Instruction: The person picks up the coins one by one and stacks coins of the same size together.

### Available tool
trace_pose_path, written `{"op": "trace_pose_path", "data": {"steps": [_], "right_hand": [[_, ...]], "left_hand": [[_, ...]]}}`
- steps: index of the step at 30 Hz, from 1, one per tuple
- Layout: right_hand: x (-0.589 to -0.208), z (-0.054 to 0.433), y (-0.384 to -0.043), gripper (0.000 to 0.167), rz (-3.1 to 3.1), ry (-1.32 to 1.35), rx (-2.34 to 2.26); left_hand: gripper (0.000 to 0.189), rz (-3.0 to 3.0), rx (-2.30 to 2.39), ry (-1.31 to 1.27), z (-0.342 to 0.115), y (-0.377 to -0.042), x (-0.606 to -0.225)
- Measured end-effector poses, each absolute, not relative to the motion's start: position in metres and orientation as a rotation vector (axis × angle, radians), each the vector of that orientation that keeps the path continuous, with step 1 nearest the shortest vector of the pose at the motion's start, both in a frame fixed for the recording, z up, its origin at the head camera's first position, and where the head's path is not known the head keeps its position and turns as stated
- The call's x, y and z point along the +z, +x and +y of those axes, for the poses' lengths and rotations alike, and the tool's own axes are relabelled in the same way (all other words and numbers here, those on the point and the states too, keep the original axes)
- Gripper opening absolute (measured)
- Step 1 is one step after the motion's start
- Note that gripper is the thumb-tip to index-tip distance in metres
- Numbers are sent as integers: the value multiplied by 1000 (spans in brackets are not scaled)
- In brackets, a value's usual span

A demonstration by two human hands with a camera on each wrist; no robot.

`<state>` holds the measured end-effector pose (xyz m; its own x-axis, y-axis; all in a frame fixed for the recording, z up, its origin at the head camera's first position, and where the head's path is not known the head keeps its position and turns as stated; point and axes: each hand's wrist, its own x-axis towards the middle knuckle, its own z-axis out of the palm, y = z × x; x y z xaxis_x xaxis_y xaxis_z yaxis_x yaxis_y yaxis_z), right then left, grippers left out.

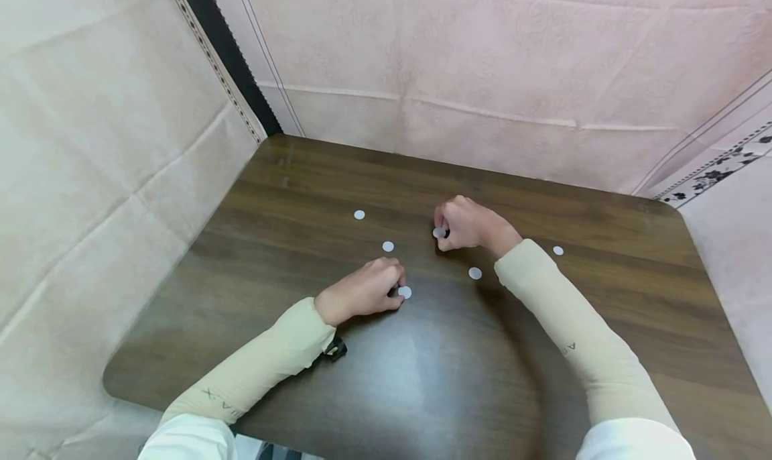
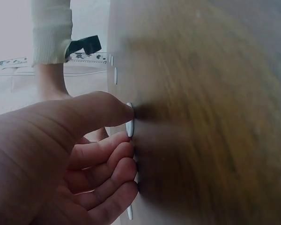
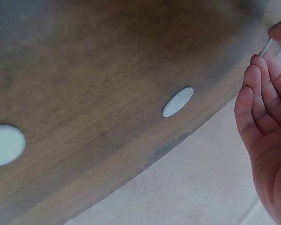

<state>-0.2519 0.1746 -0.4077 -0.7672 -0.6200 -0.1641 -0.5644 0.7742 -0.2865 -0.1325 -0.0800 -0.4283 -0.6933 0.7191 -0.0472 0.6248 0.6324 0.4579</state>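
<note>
White discs (image 1: 475, 273) are showing on the brown, streaky table (image 1: 277, 265); cream sleeves (image 1: 265, 346) are bearing dark marks; from here, cloth (image 1: 482, 51) is looking pinkish, a strip (image 1: 716, 174) showing black florals.

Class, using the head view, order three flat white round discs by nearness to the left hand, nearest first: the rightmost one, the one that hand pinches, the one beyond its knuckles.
1. Pinched flat white round disc: in the left hand.
2. Knuckle-side disc: just beyond that hand.
3. Rightmost disc: far to the right.
</note>
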Motion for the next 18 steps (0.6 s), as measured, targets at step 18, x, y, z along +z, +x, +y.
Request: {"op": "trace_pose_path", "data": {"steps": [18], "right_hand": [[-413,171,-191,16,2735,-1186,-407]], "left_hand": [[12,2619,645,1094,-82,-135,-431]]}}
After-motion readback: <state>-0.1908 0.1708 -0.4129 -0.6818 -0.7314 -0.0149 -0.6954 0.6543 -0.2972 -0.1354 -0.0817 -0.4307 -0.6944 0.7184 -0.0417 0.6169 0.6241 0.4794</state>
